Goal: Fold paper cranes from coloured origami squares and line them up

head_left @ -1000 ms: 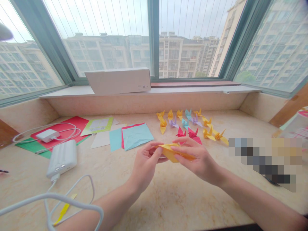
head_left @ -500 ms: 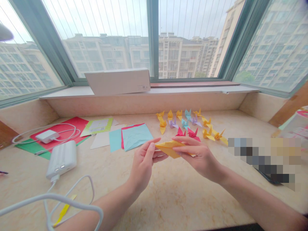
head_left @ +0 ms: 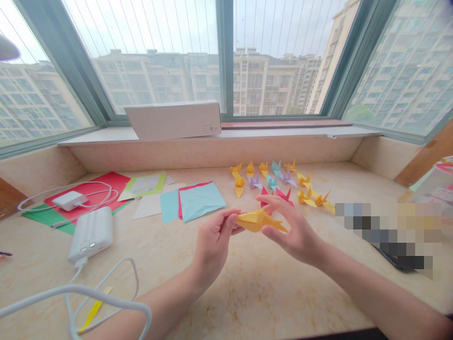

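I hold a partly folded yellow origami paper (head_left: pixel 255 220) in the air above the marble counter (head_left: pixel 255 288). My left hand (head_left: pixel 212 243) pinches its left end between thumb and fingers. Its right part is gripped by my right hand (head_left: pixel 295 231), thumb underneath and fingers stretched over the top. Just behind my hands stand several finished paper cranes (head_left: pixel 279 182) in yellow, blue, purple and red.
Flat coloured paper sheets (head_left: pixel 193 200) lie at centre left, with red and green sheets (head_left: pixel 85 196) further left under a white charger (head_left: pixel 69 199). A white power bank (head_left: pixel 91 233) and its cable (head_left: pixel 106 297) occupy the near left. A white box (head_left: pixel 173 119) sits on the sill.
My right hand's fingers have shifted over the yellow paper and its thumb moved under it. The paper has changed shape slightly and stays between both hands.
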Demonstrator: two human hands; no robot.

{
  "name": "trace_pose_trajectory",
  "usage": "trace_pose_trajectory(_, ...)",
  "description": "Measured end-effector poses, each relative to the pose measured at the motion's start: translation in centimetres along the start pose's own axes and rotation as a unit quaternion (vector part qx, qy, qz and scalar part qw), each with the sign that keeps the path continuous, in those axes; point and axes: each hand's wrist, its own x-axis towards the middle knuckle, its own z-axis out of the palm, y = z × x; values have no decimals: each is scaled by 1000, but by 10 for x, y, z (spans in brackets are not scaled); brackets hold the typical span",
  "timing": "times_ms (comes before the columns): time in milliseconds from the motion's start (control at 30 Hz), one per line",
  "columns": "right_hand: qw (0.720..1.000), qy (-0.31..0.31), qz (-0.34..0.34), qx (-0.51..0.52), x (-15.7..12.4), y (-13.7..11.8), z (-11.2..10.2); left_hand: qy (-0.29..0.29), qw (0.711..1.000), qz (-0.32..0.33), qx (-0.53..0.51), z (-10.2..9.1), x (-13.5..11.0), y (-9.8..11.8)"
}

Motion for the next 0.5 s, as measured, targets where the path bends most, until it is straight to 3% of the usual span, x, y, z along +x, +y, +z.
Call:
trace_pose_trajectory(167, 982, -49, 148, 105, 4, -5, 1, -38, 995, 44, 78, -3, -4, 0)
trace_pose_trajectory(500, 958, -66, 218, 172, 7, -7, 1, -27, 997, -5, 65, 0, -4, 3)
